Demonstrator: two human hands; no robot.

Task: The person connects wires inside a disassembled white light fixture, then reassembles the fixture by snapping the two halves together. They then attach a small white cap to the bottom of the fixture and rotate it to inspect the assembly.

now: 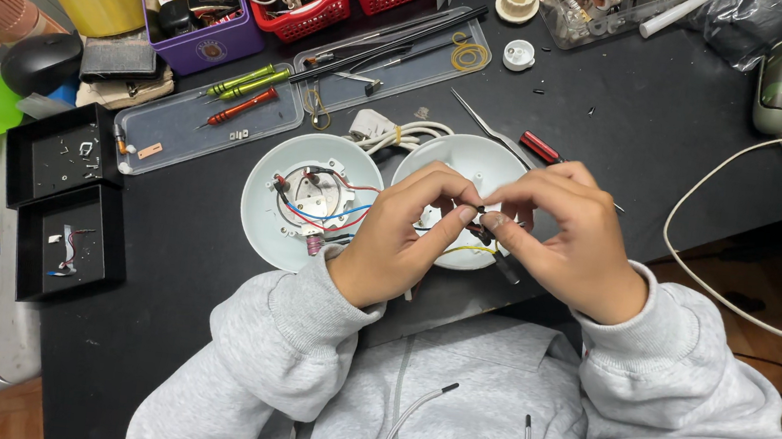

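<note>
Pinched part seemingly hidden by fingertips

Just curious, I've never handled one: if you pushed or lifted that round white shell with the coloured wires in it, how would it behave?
The round white shell looks like thin plastic, so probably light. It lies flat, so it would likely slide rather than roll. Its red and blue wires curve loosely and would probably flop.

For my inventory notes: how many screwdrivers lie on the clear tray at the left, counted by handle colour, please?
Green-handled screwdrivers: 2
Red-handled screwdriver: 1
Total on the clear tray: 3
</note>
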